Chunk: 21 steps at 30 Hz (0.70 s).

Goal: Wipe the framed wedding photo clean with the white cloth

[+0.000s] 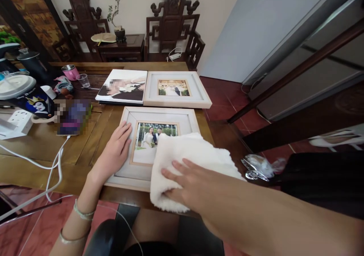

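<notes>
Two hands work: left hand (115,155), fingers together, steadies the picture frame (133,115); right hand (189,184), fingers spread, presses the white cloth (184,153); wiping goes best with even pressure.

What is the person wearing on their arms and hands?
Both arms are bare, with no sleeves and no gloves. The left hand has two thin bangles on its wrist: a pale green one and a silvery one lower down. The right hand shows no rings or bands.
</notes>
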Each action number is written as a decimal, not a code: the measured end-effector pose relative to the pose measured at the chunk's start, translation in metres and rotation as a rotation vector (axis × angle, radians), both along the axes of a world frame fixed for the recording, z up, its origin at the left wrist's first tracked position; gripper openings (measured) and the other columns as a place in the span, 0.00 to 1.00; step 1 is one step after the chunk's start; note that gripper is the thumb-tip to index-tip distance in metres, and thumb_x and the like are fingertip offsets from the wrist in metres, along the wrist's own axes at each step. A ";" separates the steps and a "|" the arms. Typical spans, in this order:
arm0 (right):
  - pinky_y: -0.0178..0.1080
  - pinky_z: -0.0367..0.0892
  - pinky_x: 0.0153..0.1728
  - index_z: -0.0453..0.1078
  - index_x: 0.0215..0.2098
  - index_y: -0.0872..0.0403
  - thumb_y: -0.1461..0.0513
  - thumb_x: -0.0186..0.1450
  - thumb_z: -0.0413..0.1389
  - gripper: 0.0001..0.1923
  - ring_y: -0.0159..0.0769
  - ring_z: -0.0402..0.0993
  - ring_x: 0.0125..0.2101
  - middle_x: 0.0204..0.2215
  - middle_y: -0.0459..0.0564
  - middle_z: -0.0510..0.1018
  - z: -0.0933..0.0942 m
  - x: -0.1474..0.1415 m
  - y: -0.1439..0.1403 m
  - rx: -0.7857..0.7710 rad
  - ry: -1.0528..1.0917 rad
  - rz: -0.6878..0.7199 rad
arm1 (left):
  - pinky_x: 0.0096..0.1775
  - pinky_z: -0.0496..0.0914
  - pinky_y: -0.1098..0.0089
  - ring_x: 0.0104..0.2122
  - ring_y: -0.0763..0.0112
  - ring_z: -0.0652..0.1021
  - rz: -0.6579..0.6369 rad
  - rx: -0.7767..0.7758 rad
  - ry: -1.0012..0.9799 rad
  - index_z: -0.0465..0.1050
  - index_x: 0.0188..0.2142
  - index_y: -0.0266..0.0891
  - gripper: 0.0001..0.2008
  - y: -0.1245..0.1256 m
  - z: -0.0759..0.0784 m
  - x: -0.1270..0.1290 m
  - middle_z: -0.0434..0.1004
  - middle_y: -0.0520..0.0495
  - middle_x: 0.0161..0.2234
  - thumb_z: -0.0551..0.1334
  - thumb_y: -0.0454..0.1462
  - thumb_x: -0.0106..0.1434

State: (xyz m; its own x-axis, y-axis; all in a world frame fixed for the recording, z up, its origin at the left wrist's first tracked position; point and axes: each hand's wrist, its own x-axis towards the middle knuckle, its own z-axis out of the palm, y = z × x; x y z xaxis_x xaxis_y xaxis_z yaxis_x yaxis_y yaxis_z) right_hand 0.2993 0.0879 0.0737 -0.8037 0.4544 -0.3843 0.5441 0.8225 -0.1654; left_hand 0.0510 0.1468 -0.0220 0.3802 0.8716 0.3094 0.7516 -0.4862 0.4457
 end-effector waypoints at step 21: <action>0.62 0.57 0.59 0.70 0.57 0.57 0.75 0.50 0.62 0.36 0.67 0.59 0.60 0.64 0.66 0.61 -0.014 -0.016 0.039 0.137 -0.124 -0.133 | 0.65 0.55 0.51 0.66 0.57 0.57 -0.007 0.020 -0.015 0.62 0.62 0.31 0.22 -0.001 -0.001 -0.004 0.62 0.34 0.63 0.48 0.36 0.71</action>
State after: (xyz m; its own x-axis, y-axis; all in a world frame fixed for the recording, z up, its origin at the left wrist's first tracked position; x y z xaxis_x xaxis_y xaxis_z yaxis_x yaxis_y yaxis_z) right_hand 0.2833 0.1267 0.0600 -0.6838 0.6079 -0.4037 0.6583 0.7526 0.0182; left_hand 0.0474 0.1460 -0.0231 0.3815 0.8627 0.3320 0.7417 -0.5000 0.4471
